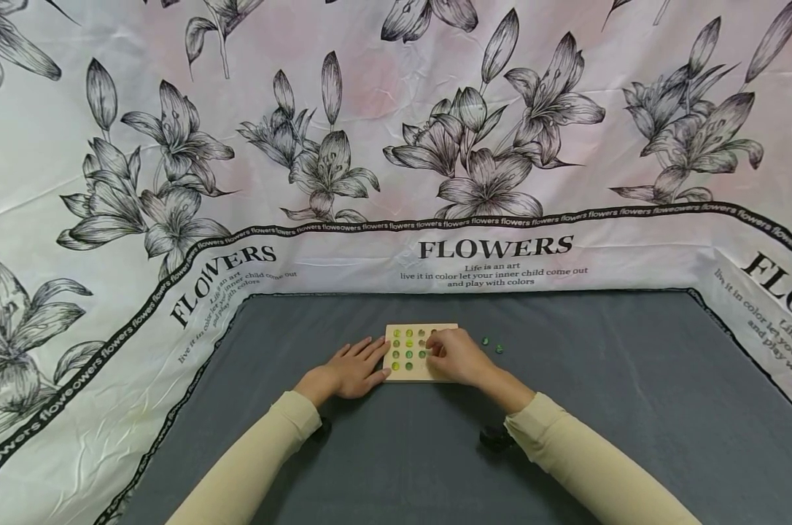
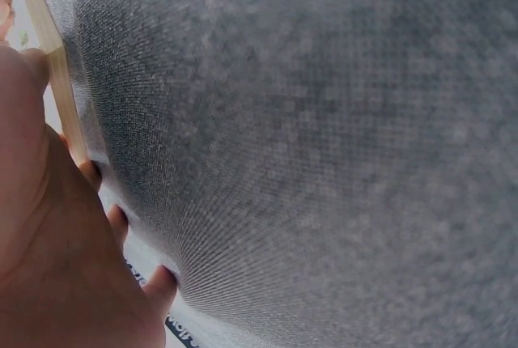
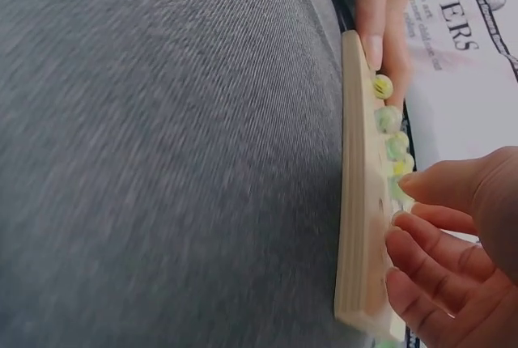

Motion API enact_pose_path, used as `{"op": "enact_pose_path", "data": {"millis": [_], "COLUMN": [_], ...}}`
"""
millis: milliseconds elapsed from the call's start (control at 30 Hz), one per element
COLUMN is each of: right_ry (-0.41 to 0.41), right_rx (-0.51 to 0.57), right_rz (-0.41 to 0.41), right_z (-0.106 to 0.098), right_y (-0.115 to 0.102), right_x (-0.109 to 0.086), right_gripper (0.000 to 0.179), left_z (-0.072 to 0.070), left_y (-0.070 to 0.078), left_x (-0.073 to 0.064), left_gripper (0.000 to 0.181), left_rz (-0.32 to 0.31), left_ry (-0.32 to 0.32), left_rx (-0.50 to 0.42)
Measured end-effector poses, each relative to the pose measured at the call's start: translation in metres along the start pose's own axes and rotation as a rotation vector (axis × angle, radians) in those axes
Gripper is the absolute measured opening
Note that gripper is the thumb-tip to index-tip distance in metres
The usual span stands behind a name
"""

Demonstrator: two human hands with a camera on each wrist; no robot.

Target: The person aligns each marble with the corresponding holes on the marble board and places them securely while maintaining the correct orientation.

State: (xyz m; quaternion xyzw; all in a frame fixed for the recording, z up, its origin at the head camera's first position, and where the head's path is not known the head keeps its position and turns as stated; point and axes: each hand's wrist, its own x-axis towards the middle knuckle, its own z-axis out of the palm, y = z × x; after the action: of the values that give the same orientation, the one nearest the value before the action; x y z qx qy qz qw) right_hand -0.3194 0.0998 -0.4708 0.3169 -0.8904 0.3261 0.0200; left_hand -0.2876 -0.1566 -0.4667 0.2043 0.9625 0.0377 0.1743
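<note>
A pale wooden board [image 1: 418, 374] with rows of round hollows lies on the grey cloth, several yellow and green glass marbles [image 1: 409, 343] seated in it. My left hand [image 1: 356, 368] rests against the board's left edge, fingers extended; its thumb [image 2: 34, 65] touches the wood in the left wrist view. Over the right part of the board, my right hand [image 1: 458, 356] bends its fingers downward. In the right wrist view its thumb and index finger pinch a pale green marble [image 3: 396, 189], partly hidden by the thumb; the other fingers [image 3: 421, 251] curl loosely beside the board.
Two small green marbles [image 1: 499, 349] lie on the grey cloth [image 1: 396, 452] to the right of the board. A dark object [image 1: 496, 437] shows beneath the right wrist. White flower-printed fabric [image 1: 343, 255] borders the grey surface behind and at both sides.
</note>
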Motion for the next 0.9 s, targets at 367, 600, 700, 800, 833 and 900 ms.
{"op": "enact_pose_path", "data": {"millis": [367, 600, 700, 800, 833, 900], "right_ry": [-0.004, -0.021, -0.033, -0.036, -0.037, -0.038], "right_rx": [0.008, -0.022, -0.020, -0.031, -0.035, -0.046], "right_rz": [-0.054, -0.042, -0.026, -0.012, -0.005, 0.008], "right_z": [-0.023, -0.038, -0.045, -0.050, -0.052, -0.054], "right_y": [0.000, 0.006, 0.009, 0.013, 0.014, 0.017], "right_x": [-0.022, -0.036, -0.041, -0.045, -0.047, -0.049], "right_gripper": [0.015, 0.017, 0.017, 0.017, 0.018, 0.020], "left_z": [0.012, 0.012, 0.011, 0.011, 0.011, 0.011], "left_y": [-0.011, -0.009, -0.008, -0.007, -0.007, -0.007], "left_x": [0.008, 0.007, 0.006, 0.005, 0.005, 0.005], "left_gripper": [0.068, 0.068, 0.068, 0.067, 0.067, 0.067], "left_rz": [-0.002, -0.004, -0.002, 0.001, 0.002, 0.004], "left_ry": [0.023, 0.013, 0.012, 0.015, 0.016, 0.018], "left_rx": [-0.015, -0.010, -0.014, -0.021, -0.024, -0.028]}}
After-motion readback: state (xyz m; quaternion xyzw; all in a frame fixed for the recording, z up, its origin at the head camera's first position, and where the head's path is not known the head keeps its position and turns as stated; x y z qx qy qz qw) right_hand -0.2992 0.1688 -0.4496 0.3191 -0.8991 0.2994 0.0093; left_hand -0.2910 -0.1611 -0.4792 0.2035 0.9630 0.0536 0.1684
